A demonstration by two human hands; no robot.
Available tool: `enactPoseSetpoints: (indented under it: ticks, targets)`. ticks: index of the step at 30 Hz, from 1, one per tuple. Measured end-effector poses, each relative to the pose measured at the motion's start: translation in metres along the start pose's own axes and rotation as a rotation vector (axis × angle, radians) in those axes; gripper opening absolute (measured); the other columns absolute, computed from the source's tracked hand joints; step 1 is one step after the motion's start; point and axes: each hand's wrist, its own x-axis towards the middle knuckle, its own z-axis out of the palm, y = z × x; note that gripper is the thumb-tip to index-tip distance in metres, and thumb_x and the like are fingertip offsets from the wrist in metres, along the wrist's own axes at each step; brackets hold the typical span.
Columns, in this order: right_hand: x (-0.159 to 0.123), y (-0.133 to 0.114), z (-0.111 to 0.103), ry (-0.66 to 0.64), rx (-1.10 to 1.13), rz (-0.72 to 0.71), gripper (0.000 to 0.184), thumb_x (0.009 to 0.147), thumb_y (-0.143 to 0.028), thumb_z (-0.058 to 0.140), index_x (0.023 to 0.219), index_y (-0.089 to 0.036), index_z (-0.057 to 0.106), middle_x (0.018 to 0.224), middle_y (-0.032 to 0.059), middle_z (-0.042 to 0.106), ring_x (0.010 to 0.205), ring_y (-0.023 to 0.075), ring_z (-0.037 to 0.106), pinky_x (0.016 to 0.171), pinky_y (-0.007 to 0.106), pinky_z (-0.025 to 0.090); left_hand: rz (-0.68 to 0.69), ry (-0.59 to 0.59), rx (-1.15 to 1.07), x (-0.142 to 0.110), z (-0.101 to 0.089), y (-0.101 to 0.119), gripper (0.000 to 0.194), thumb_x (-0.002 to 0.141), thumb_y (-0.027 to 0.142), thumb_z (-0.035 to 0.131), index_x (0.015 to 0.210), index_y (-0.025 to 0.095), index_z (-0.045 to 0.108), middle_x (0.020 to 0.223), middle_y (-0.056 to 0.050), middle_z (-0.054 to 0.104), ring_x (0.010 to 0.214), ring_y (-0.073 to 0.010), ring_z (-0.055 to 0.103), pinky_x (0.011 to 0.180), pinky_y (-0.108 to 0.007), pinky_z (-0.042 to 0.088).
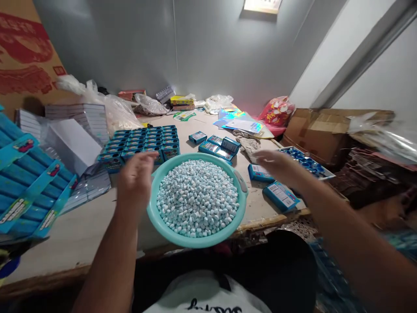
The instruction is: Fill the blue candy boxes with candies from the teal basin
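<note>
A round turquoise basin (197, 242) stands at the table's front edge, heaped with small white and pale-blue pellets (198, 198). My left hand (135, 176) is just beyond the basin's left rim, blurred, its fingers loosely bent and apart with nothing visible in them. To the right of the basin, my right hand (276, 165) hovers near a blue box (259, 173), fingers stretched towards the left and holding nothing that I can see. Another blue box (280, 195) lies closer to the table edge. Behind the basin are several more blue boxes (208, 148).
Rows of upright, open-topped blue boxes (140, 143) stand behind my left hand. Blue display cartons (29, 182) lean at far left. A tray of blue-wrapped pieces (304, 163), a cloth glove (249, 145) and shiny sheets (241, 121) lie to the right. Brown cartons (329, 130) stand beyond.
</note>
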Motion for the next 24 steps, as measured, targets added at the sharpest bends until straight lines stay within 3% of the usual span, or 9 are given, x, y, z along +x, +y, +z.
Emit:
enactPoseSetpoints:
  ticks: [2,4,7,11,13,17,21,24]
  targets:
    - [0.012,0.01,0.026,-0.109,-0.037,0.012,0.021,0.094,-0.027,0.067,0.111,-0.019,0.076,0.11,0.0089,0.076,0.095,0.0242,0.072,0.094,0.045,0.058,0.018,-0.09,-0.005,-0.001,0.015,-0.009,0.037,0.103,0.046,0.053,0.118,0.018,0.072,0.122,-0.006,0.074,0.117,-0.0256,0.068,0.107,-0.041,0.052]
    - [0.026,0.021,0.059,-0.168,-0.032,-0.006,0.031,0.085,-0.024,0.072,0.116,-0.021,0.076,0.118,0.0101,0.075,0.104,0.0274,0.071,0.098,0.044,0.057,0.029,-0.213,0.025,-0.004,0.025,-0.016,0.04,0.101,0.049,0.055,0.123,0.02,0.071,0.133,-0.007,0.071,0.128,-0.0275,0.063,0.116,-0.043,0.046]
    - [0.048,0.037,0.108,-0.216,-0.016,-0.006,0.056,0.073,-0.027,0.082,0.128,-0.021,0.073,0.146,0.0159,0.061,0.128,0.0346,0.063,0.107,0.046,0.054,-0.028,-0.372,0.082,-0.009,0.027,-0.024,0.047,0.102,0.053,0.049,0.138,0.026,0.062,0.149,-0.007,0.061,0.142,-0.028,0.054,0.123,-0.048,0.04]
    - [0.059,0.057,0.159,-0.201,0.013,0.062,0.05,0.08,-0.035,0.077,0.13,-0.03,0.073,0.159,0.0113,0.051,0.138,0.04,0.056,0.111,0.056,0.049,-0.136,-0.597,0.189,-0.018,0.023,-0.032,0.045,0.101,0.058,0.048,0.137,0.035,0.064,0.152,-0.002,0.06,0.142,-0.0293,0.055,0.12,-0.052,0.046]
    - [0.057,0.064,0.174,-0.177,0.047,0.085,0.046,0.085,-0.035,0.071,0.13,-0.033,0.073,0.16,0.0088,0.049,0.14,0.0404,0.054,0.114,0.059,0.045,-0.165,-0.615,0.248,-0.02,0.023,-0.036,0.044,0.1,0.059,0.049,0.136,0.039,0.065,0.153,0.0,0.058,0.141,-0.0299,0.057,0.115,-0.052,0.052]
    - [0.052,0.065,0.171,-0.119,0.169,0.067,0.044,0.082,-0.033,0.071,0.126,-0.028,0.075,0.161,0.0105,0.048,0.141,0.0393,0.052,0.117,0.057,0.041,-0.154,-0.587,0.268,-0.019,0.024,-0.04,0.043,0.098,0.06,0.052,0.132,0.039,0.068,0.15,0.0,0.061,0.14,-0.0288,0.058,0.116,-0.05,0.051]
    - [0.046,0.063,0.137,-0.063,0.347,0.061,0.06,0.068,-0.032,0.082,0.127,-0.026,0.073,0.147,0.0117,0.061,0.134,0.0367,0.057,0.117,0.052,0.043,-0.221,-0.603,0.297,-0.014,0.024,-0.037,0.045,0.098,0.062,0.053,0.133,0.038,0.067,0.148,0.002,0.063,0.139,-0.0268,0.058,0.111,-0.042,0.056]
    - [0.039,0.067,0.11,0.006,0.493,0.179,0.057,0.067,-0.036,0.082,0.122,-0.025,0.073,0.131,0.0122,0.07,0.126,0.0372,0.062,0.113,0.055,0.045,-0.229,-0.57,0.336,-0.011,0.026,-0.032,0.049,0.097,0.065,0.051,0.132,0.036,0.068,0.146,0.001,0.065,0.138,-0.0272,0.059,0.106,-0.04,0.059]
